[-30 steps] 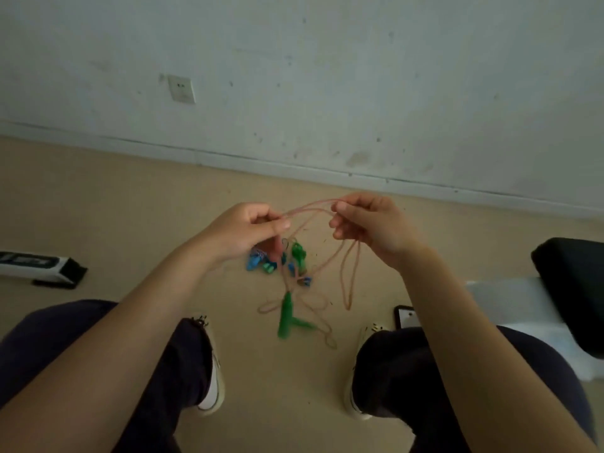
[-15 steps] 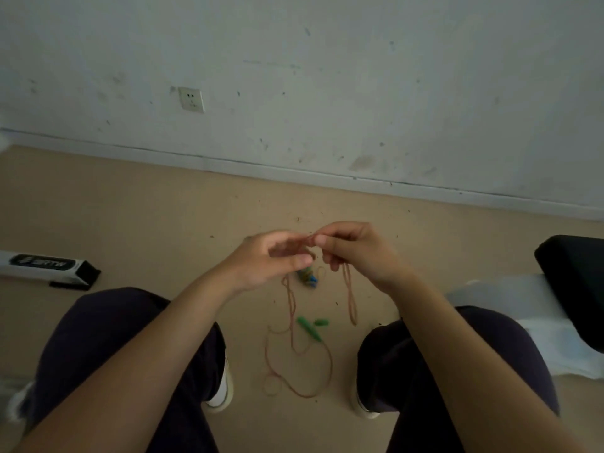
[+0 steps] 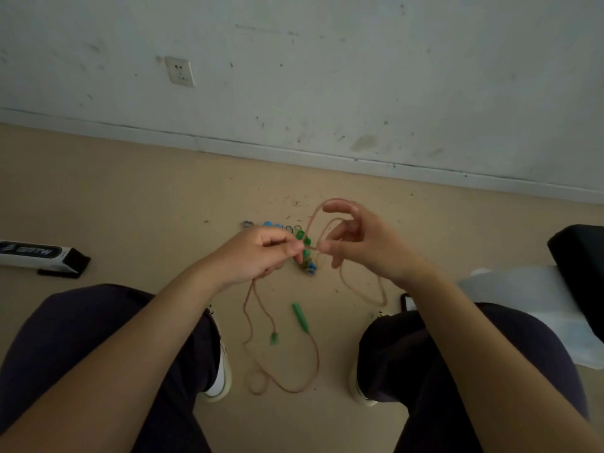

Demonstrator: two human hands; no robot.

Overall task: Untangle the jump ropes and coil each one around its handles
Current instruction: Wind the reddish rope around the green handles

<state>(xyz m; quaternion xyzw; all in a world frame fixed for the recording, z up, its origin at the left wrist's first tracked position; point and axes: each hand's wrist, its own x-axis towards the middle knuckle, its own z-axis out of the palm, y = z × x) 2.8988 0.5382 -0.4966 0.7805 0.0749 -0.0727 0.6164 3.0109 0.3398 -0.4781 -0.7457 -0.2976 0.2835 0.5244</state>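
Note:
A thin pink jump rope (image 3: pixel 312 361) hangs from both my hands down to the floor between my feet. Its two green handles (image 3: pixel 300 315) lie on the floor, one smaller-looking end (image 3: pixel 274 338) to the left. My left hand (image 3: pixel 258 253) pinches the rope between thumb and fingertips. My right hand (image 3: pixel 362 243) pinches the same rope right beside it, and a loop of rope runs up over its raised forefinger. Behind my hands a tangle of blue and green rope pieces (image 3: pixel 305 253) lies on the floor, partly hidden.
I sit with my knees apart, white shoes (image 3: pixel 220 380) on a beige floor. A white and black box (image 3: pixel 39 256) lies at the left. A black cushion (image 3: pixel 578 273) and white sheet sit at the right, a phone (image 3: pixel 407 302) by my right knee. A wall with a socket (image 3: pixel 179 70) stands ahead.
My right hand has opened its upper fingers and lifted a loop of the pink rope over the forefinger. The green handles have shifted on the floor and the camera tilted.

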